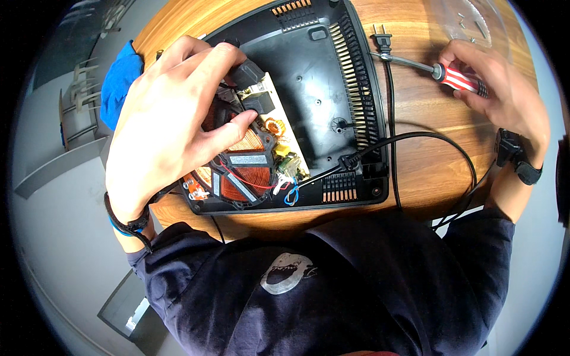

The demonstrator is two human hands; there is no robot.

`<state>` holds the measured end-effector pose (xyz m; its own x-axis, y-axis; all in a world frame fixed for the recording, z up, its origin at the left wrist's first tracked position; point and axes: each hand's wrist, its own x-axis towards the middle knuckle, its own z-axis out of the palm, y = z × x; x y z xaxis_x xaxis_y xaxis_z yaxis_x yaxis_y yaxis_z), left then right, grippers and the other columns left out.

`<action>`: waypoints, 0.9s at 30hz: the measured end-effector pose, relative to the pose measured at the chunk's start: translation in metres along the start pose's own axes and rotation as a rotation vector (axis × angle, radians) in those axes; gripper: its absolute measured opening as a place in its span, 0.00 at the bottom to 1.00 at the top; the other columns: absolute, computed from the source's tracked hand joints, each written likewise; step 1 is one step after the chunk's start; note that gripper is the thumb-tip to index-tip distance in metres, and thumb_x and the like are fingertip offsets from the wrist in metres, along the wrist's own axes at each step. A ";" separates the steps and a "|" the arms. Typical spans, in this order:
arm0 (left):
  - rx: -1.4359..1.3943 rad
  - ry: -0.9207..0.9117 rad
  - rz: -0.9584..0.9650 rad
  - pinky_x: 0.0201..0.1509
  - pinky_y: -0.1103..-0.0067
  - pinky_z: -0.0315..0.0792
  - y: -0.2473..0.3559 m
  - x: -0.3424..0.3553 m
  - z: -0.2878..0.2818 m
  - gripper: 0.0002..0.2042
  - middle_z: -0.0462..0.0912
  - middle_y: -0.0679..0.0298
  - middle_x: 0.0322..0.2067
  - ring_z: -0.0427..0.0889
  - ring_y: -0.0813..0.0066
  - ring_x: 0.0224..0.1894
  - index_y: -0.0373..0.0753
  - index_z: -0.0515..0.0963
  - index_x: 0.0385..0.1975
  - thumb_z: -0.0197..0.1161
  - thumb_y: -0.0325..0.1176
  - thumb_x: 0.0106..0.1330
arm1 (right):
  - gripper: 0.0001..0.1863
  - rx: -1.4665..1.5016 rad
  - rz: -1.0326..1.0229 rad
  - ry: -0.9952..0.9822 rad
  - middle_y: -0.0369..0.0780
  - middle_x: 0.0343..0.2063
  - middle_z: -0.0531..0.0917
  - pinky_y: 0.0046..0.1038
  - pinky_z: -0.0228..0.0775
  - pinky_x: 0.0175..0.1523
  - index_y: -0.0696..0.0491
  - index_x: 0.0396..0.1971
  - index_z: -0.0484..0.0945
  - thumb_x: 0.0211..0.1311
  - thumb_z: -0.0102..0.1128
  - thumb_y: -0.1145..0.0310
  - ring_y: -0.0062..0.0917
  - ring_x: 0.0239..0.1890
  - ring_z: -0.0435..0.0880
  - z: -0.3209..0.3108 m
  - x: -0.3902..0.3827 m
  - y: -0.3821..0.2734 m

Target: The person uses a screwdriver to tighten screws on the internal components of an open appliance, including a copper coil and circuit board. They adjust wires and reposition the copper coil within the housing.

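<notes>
So the left hand [166, 113] is sprawled right over the busiest bit, which makes it hard to see what's going on under there. Its thumb sits against the dark blocks on the circuit board [292, 133] and the other fingers curl round the far end, but the palm side is covered, so I can't tell if it's really gripping the board or just resting on it. The gap between thumb and fingers is moderately wide. The board sits inside the left part of the open black case [314, 133], along the right side of a copper coil [261, 176], and the hand hides a good chunk of that coil plus the case's left wall. Little parts and thin wires bunch up at the board's near end, too jumbled to sort out. The right hand [496, 83] is easier: it's closed around the red and white handle of a screwdriver [456, 78], off to the right of the case over the wooden table [415, 113]. The shaft points left and its tip is near the plug [383, 43], though I can't say if they touch. The black cord [427, 135] loops off toward the near edge and gets lost by the shirt [368, 267]. Top right, a clear bag [475, 26] with small screws is washed out and partly cut off.
</notes>
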<state>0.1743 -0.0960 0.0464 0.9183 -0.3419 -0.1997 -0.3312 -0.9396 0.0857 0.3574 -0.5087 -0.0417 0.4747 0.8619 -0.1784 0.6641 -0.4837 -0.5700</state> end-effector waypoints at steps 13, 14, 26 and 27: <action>0.001 0.048 0.041 0.55 0.63 0.86 0.004 0.008 0.007 0.31 0.89 0.55 0.49 0.92 0.52 0.51 0.38 0.87 0.62 0.90 0.44 0.62 | 0.26 -0.015 0.005 -0.013 0.45 0.45 0.89 0.39 0.84 0.55 0.56 0.58 0.80 0.62 0.74 0.88 0.38 0.47 0.91 -0.001 0.002 -0.007; 0.014 0.056 0.047 0.54 0.64 0.86 0.008 0.010 0.008 0.30 0.89 0.55 0.49 0.92 0.53 0.50 0.38 0.88 0.62 0.89 0.43 0.62 | 0.26 -0.005 -0.013 0.002 0.45 0.45 0.89 0.38 0.84 0.55 0.56 0.59 0.80 0.62 0.73 0.89 0.38 0.47 0.91 0.002 0.001 -0.004; 0.022 0.135 0.138 0.56 0.60 0.87 0.019 0.041 0.034 0.12 0.91 0.61 0.49 0.90 0.52 0.56 0.41 0.88 0.53 0.77 0.32 0.73 | 0.26 0.003 0.019 -0.032 0.46 0.43 0.89 0.40 0.83 0.54 0.55 0.58 0.80 0.61 0.72 0.89 0.40 0.47 0.92 -0.002 0.003 -0.011; 0.033 0.108 0.123 0.57 0.59 0.87 0.019 0.041 0.032 0.12 0.91 0.61 0.49 0.90 0.52 0.55 0.41 0.88 0.53 0.77 0.32 0.73 | 0.26 -0.009 0.023 -0.034 0.46 0.43 0.89 0.41 0.83 0.54 0.55 0.58 0.80 0.61 0.72 0.88 0.42 0.47 0.91 -0.003 0.003 -0.012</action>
<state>0.1989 -0.1288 0.0086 0.8875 -0.4531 -0.0837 -0.4482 -0.8911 0.0706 0.3524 -0.5003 -0.0329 0.4705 0.8550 -0.2184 0.6587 -0.5049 -0.5578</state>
